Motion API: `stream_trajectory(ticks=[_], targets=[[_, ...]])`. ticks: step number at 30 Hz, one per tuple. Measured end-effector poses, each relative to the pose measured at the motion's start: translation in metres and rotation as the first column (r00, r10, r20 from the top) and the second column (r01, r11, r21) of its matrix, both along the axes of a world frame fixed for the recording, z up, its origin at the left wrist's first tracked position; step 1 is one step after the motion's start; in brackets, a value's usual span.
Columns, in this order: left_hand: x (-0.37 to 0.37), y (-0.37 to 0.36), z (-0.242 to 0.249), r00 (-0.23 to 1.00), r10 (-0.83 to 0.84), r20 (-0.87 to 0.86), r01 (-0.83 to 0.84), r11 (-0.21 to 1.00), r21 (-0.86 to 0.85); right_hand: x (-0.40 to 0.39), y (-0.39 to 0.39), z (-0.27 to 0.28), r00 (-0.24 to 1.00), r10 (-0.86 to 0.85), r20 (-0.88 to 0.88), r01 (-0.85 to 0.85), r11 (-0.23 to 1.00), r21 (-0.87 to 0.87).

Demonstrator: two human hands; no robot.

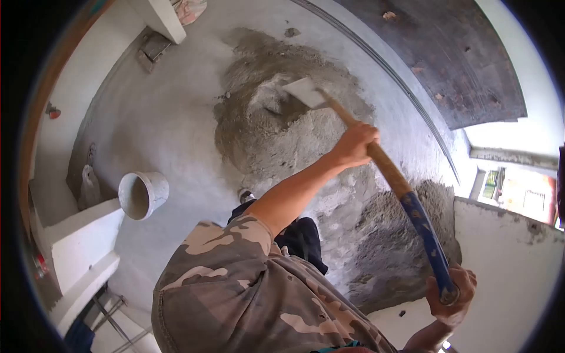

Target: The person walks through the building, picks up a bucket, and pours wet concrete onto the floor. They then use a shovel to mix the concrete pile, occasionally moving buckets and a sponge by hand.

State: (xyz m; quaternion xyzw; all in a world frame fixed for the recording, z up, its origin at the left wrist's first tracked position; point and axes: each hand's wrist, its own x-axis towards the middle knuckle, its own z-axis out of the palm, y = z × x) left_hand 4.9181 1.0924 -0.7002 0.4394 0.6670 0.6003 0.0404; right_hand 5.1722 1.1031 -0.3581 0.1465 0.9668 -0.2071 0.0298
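Both my hands hold a long-handled shovel (pixel 389 170), its shaft slanting from upper middle to lower right. My left hand (pixel 359 144) is wrapped round the wooden shaft a short way behind the blade. At the far end of the shaft, past a blue section, my right hand (pixel 453 294) grips the handle. The pale flat blade (pixel 306 93) overlaps the middle of a grey mound (pixel 259 141), spread in a rough ring with a paler hollow at its centre. Both arms are reached out, the left one across the view.
A second heap of sand (pixel 406 235) lies at the right against a low wall (pixel 506 259). To the left a white bucket (pixel 158 191) stands on the floor beside a white ledge (pixel 88 235). Thin rails (pixel 382 70) run near a dark board (pixel 435 53).
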Motion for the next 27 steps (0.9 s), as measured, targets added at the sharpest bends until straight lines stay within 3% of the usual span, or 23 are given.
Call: stream_trajectory(ticks=[3, 6, 8, 9, 12, 13, 14, 17, 18, 21, 23, 25, 26, 27], targets=[[-0.025, 0.059, -0.014, 0.994, -0.108, -0.014, 0.105, 0.988, -0.109, -0.023, 0.037, -0.023, 0.994, -0.065, -0.085, 0.073, 0.992, 0.107], [-0.045, 0.110, -0.108, 0.994, -0.108, -0.010, 0.107, 0.990, -0.091, -0.055, 0.095, -0.104, 0.947, -0.318, 0.056, 0.322, 0.929, -0.183], [-0.057, 0.116, -0.177, 0.981, -0.141, 0.132, 0.180, 0.914, -0.363, -0.097, 0.120, -0.169, 0.959, -0.231, 0.167, 0.254, 0.958, -0.134], [-0.059, 0.114, -0.203, 0.987, -0.110, 0.117, 0.136, 0.959, -0.250, -0.092, 0.144, -0.195, 0.993, -0.009, 0.119, 0.049, 0.942, -0.331], [-0.021, 0.121, -0.192, 0.968, -0.033, 0.248, 0.097, 0.964, -0.248, -0.085, 0.191, -0.173, 0.954, 0.062, 0.293, 0.040, 0.943, -0.331], [-0.041, 0.128, -0.181, 0.960, 0.087, 0.264, -0.034, 0.979, -0.200, -0.099, 0.208, -0.162, 0.938, 0.214, 0.272, -0.127, 0.944, -0.306], [-0.038, 0.127, -0.169, 0.967, 0.193, 0.168, -0.169, 0.974, -0.150, -0.116, 0.221, -0.154, 0.899, 0.362, 0.246, -0.294, 0.916, -0.274], [-0.020, 0.107, -0.135, 0.918, 0.378, 0.121, -0.357, 0.919, -0.166, -0.133, 0.244, -0.135, 0.777, 0.586, 0.231, -0.474, 0.785, -0.398], [-0.018, 0.098, -0.148, 0.910, 0.386, 0.150, -0.357, 0.915, -0.188, -0.131, 0.240, -0.157, 0.757, 0.639, 0.136, -0.566, 0.746, -0.352], [-0.003, 0.069, -0.174, 0.902, 0.402, 0.157, -0.348, 0.892, -0.287, -0.134, 0.211, -0.165, 0.669, 0.734, 0.118, -0.632, 0.645, -0.430], [0.016, 0.078, -0.168, 0.881, 0.412, 0.231, -0.339, 0.892, -0.298, -0.123, 0.228, -0.157, 0.644, 0.746, 0.172, -0.623, 0.641, -0.448], [0.017, 0.084, -0.141, 0.836, 0.540, 0.100, -0.507, 0.829, -0.235, -0.128, 0.242, -0.135, 0.507, 0.797, 0.330, -0.700, 0.603, -0.381], [0.026, 0.086, -0.131, 0.785, 0.617, 0.060, -0.589, 0.772, -0.240, -0.139, 0.243, -0.119, 0.456, 0.828, 0.326, -0.715, 0.559, -0.420], [0.032, 0.081, -0.149, 0.779, 0.622, 0.084, -0.587, 0.769, -0.251, -0.139, 0.241, -0.138, 0.442, 0.829, 0.342, -0.708, 0.557, -0.435]])
